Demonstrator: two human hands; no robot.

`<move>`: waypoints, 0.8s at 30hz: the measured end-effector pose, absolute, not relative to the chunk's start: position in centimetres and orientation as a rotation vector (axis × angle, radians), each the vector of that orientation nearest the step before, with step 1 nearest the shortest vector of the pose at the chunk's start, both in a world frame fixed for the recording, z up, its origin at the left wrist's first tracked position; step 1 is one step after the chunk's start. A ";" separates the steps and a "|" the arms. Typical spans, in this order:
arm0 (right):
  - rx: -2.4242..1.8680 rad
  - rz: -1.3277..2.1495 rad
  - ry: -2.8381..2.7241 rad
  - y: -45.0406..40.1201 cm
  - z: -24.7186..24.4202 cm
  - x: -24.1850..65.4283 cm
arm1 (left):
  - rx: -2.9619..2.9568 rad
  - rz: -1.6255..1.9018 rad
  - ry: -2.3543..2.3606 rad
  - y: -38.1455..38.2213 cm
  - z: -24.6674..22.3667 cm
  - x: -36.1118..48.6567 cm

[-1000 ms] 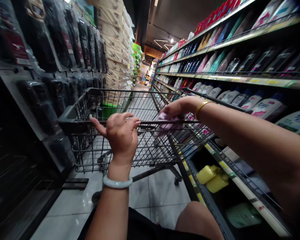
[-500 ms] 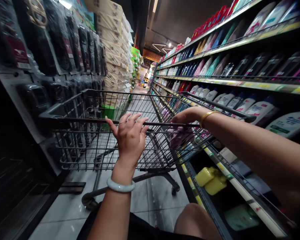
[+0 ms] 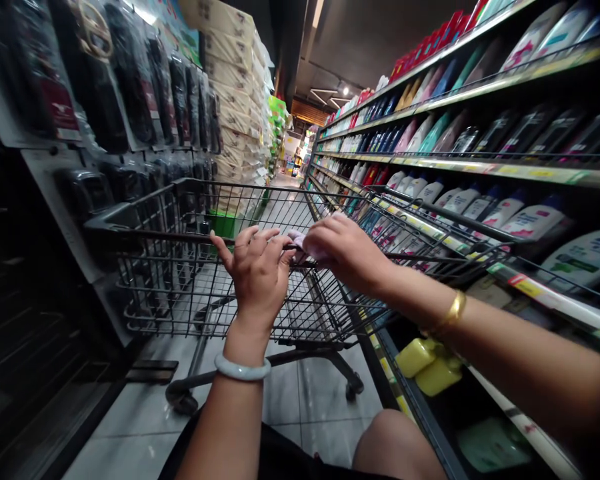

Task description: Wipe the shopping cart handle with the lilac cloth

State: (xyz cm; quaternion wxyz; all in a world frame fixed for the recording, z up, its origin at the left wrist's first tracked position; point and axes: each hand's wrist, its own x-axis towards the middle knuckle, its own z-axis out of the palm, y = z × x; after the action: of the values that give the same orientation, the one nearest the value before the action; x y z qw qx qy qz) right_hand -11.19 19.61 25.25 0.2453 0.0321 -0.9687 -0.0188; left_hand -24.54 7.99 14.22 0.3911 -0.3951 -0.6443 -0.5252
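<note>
A black wire shopping cart (image 3: 180, 287) stands in front of me, its near rim running across the view. My left hand (image 3: 257, 273), with a pale bangle at the wrist, rests on the rim with its fingers spread over the bar, holding nothing loose. Beside it on the right, my right hand (image 3: 345, 250) has its fingers closed around a pale purple cloth (image 3: 316, 247) that is pressed against the rim. The cloth reaches close to my left thumb. A gold bracelet circles my right forearm.
Shelves of bottles (image 3: 525, 217) line the right side, with yellow bottles (image 3: 427, 363) low down. Packaged dark items (image 3: 95, 87) hang at the left, beside stacked wrapped packs (image 3: 235, 100). The tiled aisle stretches ahead. My knee (image 3: 395, 443) shows below.
My right hand has moved left along the rim, bringing the purple cloth from the cart's right side to near my left hand. My left hand stays on the rim.
</note>
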 end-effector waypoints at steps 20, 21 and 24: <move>-0.415 -0.248 -2.436 18.5 25.9 -10.1 | -0.981 -1.326 -1.640 8.1 14.0 -24.4; -0.457 -0.211 -2.506 18.9 25.6 -10.8 | -0.977 -1.322 -1.638 8.2 14.0 -24.4; -0.397 -0.078 -2.541 19.7 24.8 -11.6 | -0.968 -1.306 -1.643 8.1 14.0 -24.3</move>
State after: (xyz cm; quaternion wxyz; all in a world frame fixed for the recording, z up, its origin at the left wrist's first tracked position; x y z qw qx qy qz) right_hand -11.64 19.74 24.78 0.2805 -0.1482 -0.9479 -0.0292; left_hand -24.30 8.11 14.03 0.4032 -0.3833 -0.6503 -0.5172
